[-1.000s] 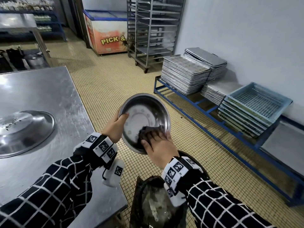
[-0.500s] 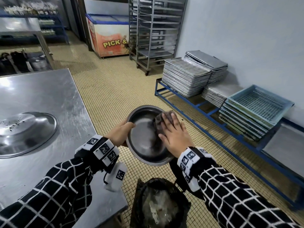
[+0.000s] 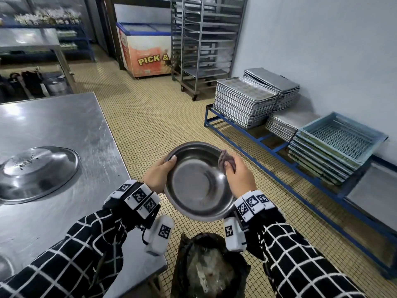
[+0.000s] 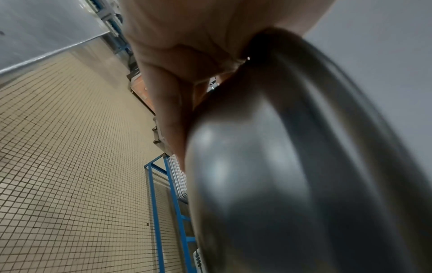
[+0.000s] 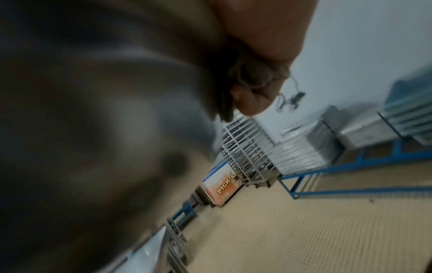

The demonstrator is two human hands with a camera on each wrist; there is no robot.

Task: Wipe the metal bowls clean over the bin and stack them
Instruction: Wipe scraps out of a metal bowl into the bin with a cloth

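A round metal bowl (image 3: 196, 186) is held over the floor, its hollow facing me, just above a bin lined with a black bag (image 3: 209, 267). My left hand (image 3: 160, 175) grips its left rim, thumb inside and fingers behind. My right hand (image 3: 238, 175) grips a dark crumpled cloth (image 3: 225, 158) at the bowl's upper right rim. The left wrist view shows the bowl's (image 4: 292, 175) outer side with fingers (image 4: 173, 118) behind it. In the blurred right wrist view the cloth (image 5: 254, 77) is bunched under the hand against the bowl (image 5: 105, 110).
A steel table (image 3: 64, 130) stands at my left with an upturned metal bowl (image 3: 36, 171) on it. Along the right wall a blue rack (image 3: 257, 138) carries stacked baking trays (image 3: 245, 104) and crates (image 3: 339, 143). A trolley rack (image 3: 204, 44) and a freezer (image 3: 148, 50) stand farther back.
The right hand swept the cloth from the bowl's lower inside up and across to its upper right rim. The bowl tipped from steeply upright to flatter, hollow facing up toward me.
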